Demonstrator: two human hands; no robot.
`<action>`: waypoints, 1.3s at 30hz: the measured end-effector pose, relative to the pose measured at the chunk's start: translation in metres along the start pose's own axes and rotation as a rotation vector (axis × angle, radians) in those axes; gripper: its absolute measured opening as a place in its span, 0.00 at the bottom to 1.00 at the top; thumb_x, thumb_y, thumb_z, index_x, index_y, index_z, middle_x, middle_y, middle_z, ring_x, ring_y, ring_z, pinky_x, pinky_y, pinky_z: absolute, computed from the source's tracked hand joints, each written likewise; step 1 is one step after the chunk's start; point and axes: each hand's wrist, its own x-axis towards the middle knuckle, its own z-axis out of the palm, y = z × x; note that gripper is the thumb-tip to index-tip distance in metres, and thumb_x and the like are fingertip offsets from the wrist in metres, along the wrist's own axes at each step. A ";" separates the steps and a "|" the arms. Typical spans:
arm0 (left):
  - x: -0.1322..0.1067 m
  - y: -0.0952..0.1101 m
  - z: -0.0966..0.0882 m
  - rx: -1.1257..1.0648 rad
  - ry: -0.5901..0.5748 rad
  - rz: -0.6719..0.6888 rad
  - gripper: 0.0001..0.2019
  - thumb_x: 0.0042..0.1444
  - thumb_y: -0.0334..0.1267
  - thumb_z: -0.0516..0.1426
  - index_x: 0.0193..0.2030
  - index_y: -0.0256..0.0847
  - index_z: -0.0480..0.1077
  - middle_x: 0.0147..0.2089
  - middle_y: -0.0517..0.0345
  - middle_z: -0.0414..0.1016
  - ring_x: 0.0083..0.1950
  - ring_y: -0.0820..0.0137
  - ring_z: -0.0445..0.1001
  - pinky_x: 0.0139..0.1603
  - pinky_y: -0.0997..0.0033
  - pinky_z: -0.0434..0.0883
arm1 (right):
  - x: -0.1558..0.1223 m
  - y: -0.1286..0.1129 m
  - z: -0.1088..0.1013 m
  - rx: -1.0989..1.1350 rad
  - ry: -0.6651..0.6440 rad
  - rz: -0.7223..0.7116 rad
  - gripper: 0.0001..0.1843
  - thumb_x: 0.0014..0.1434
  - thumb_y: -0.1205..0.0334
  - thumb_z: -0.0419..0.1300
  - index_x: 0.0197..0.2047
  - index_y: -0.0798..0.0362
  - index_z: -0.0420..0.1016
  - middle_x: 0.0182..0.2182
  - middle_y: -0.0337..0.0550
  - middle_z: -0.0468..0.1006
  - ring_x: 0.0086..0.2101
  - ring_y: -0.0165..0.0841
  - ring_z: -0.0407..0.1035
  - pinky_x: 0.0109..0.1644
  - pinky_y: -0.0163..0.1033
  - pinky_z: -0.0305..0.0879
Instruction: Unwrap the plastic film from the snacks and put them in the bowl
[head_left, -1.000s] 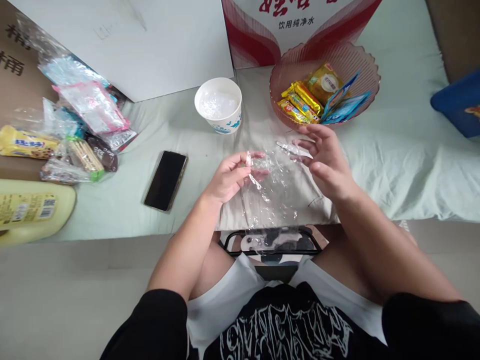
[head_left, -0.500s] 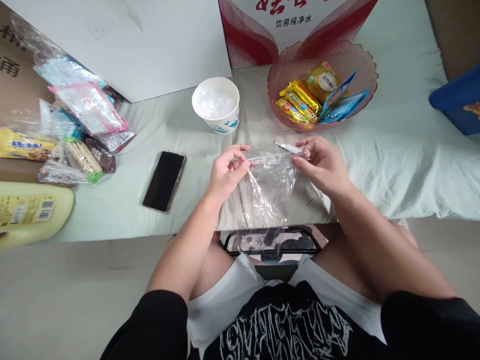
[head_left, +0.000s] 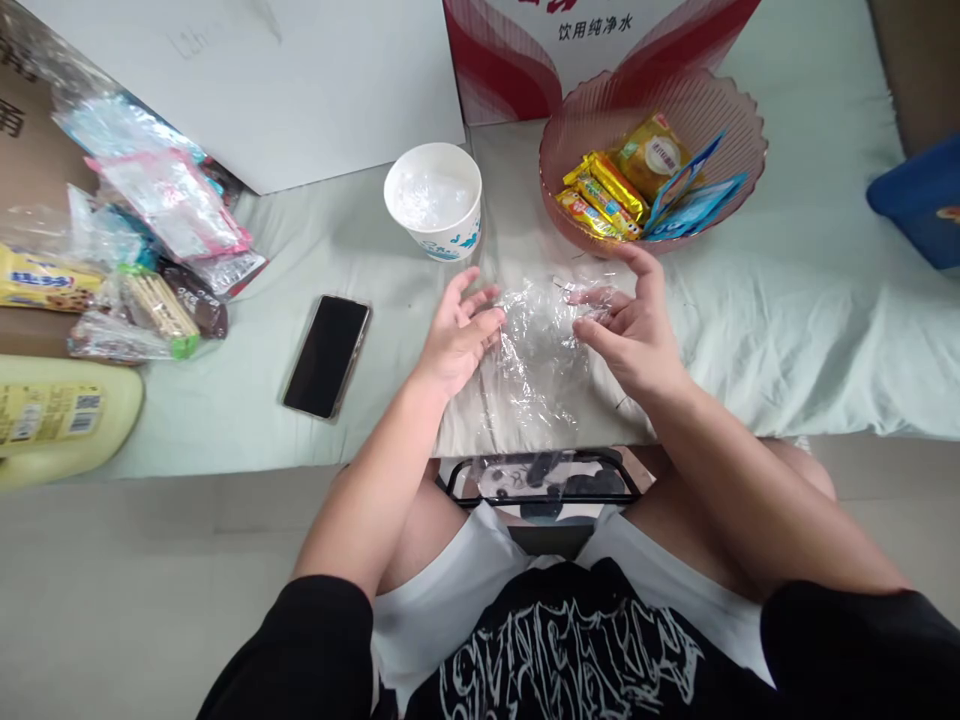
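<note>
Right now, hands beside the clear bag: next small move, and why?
Probably close the left hand and right hand on the clear plastic bag: both flank it with fingers spread, gripping nothing, and it lies crumpled on the cloth.

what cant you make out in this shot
Head view, the only one:
Bag between left hand and right hand: clear and crumpled, with glare, so any contents cannot be told.
Red box: cut off by the top edge, print only partly shown.
Blue thing: cut off by the right edge.
Yellow bottle: cut off by the left edge, label too small.
Cup: contents washed out.
</note>
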 end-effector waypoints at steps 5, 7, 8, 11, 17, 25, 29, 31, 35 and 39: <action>-0.007 0.009 0.006 0.071 -0.183 -0.144 0.31 0.46 0.48 0.73 0.54 0.39 0.72 0.46 0.49 0.83 0.43 0.65 0.82 0.40 0.68 0.77 | 0.000 -0.003 0.001 -0.027 0.030 -0.068 0.44 0.60 0.41 0.68 0.72 0.29 0.49 0.51 0.45 0.79 0.44 0.39 0.77 0.39 0.45 0.75; -0.009 0.011 0.010 0.117 -0.170 -0.154 0.22 0.49 0.46 0.72 0.46 0.37 0.74 0.42 0.50 0.84 0.42 0.65 0.83 0.42 0.68 0.78 | -0.003 -0.004 0.000 -0.030 0.058 -0.058 0.43 0.60 0.43 0.68 0.72 0.30 0.51 0.53 0.46 0.78 0.45 0.39 0.77 0.39 0.44 0.75; -0.009 0.011 0.011 0.132 -0.146 -0.152 0.19 0.50 0.44 0.71 0.43 0.37 0.74 0.40 0.51 0.84 0.40 0.66 0.83 0.41 0.68 0.78 | -0.004 -0.004 0.000 -0.022 0.084 -0.048 0.43 0.60 0.43 0.68 0.72 0.30 0.51 0.54 0.46 0.77 0.45 0.39 0.77 0.39 0.44 0.75; -0.009 0.009 0.014 0.122 -0.059 -0.097 0.13 0.52 0.42 0.68 0.39 0.38 0.73 0.36 0.55 0.83 0.37 0.69 0.83 0.37 0.71 0.78 | -0.009 -0.005 0.000 0.075 0.155 0.004 0.42 0.59 0.41 0.69 0.70 0.31 0.53 0.58 0.46 0.74 0.46 0.38 0.77 0.44 0.45 0.77; -0.009 0.010 0.015 0.069 -0.058 0.020 0.14 0.52 0.45 0.67 0.38 0.41 0.70 0.33 0.60 0.80 0.29 0.74 0.79 0.27 0.76 0.74 | -0.018 -0.021 0.013 0.341 -0.145 0.285 0.37 0.52 0.40 0.73 0.59 0.45 0.66 0.46 0.46 0.80 0.40 0.36 0.78 0.43 0.45 0.79; -0.009 0.004 0.009 0.210 0.050 0.153 0.14 0.57 0.49 0.66 0.41 0.43 0.70 0.38 0.58 0.82 0.17 0.81 0.67 0.13 0.77 0.55 | -0.019 -0.032 0.022 0.139 -0.043 0.383 0.19 0.60 0.44 0.66 0.37 0.52 0.72 0.21 0.33 0.72 0.18 0.23 0.64 0.22 0.32 0.64; -0.007 0.008 0.004 0.098 -0.034 0.110 0.27 0.54 0.57 0.66 0.54 0.45 0.69 0.45 0.54 0.84 0.27 0.74 0.78 0.22 0.76 0.68 | -0.020 -0.031 0.022 0.115 0.037 0.267 0.16 0.62 0.47 0.64 0.38 0.52 0.73 0.23 0.33 0.71 0.19 0.23 0.65 0.22 0.32 0.64; -0.008 0.010 0.004 0.037 -0.144 -0.017 0.32 0.52 0.60 0.66 0.57 0.42 0.69 0.47 0.49 0.84 0.37 0.67 0.84 0.31 0.71 0.76 | -0.020 -0.032 0.023 0.100 0.085 0.202 0.14 0.63 0.49 0.64 0.38 0.52 0.73 0.28 0.36 0.74 0.19 0.22 0.66 0.22 0.32 0.64; -0.012 0.012 0.009 0.085 -0.317 -0.226 0.28 0.50 0.52 0.69 0.52 0.36 0.73 0.46 0.45 0.85 0.43 0.59 0.85 0.41 0.64 0.80 | -0.018 -0.032 0.021 0.029 0.149 0.122 0.10 0.64 0.52 0.63 0.39 0.50 0.73 0.35 0.38 0.76 0.20 0.22 0.66 0.22 0.33 0.63; -0.015 0.012 0.014 0.162 -0.309 -0.231 0.20 0.55 0.45 0.66 0.52 0.41 0.73 0.41 0.52 0.86 0.34 0.66 0.85 0.31 0.72 0.78 | -0.018 -0.026 0.016 -0.074 0.181 0.000 0.07 0.67 0.56 0.60 0.39 0.47 0.76 0.35 0.39 0.75 0.23 0.24 0.66 0.26 0.36 0.67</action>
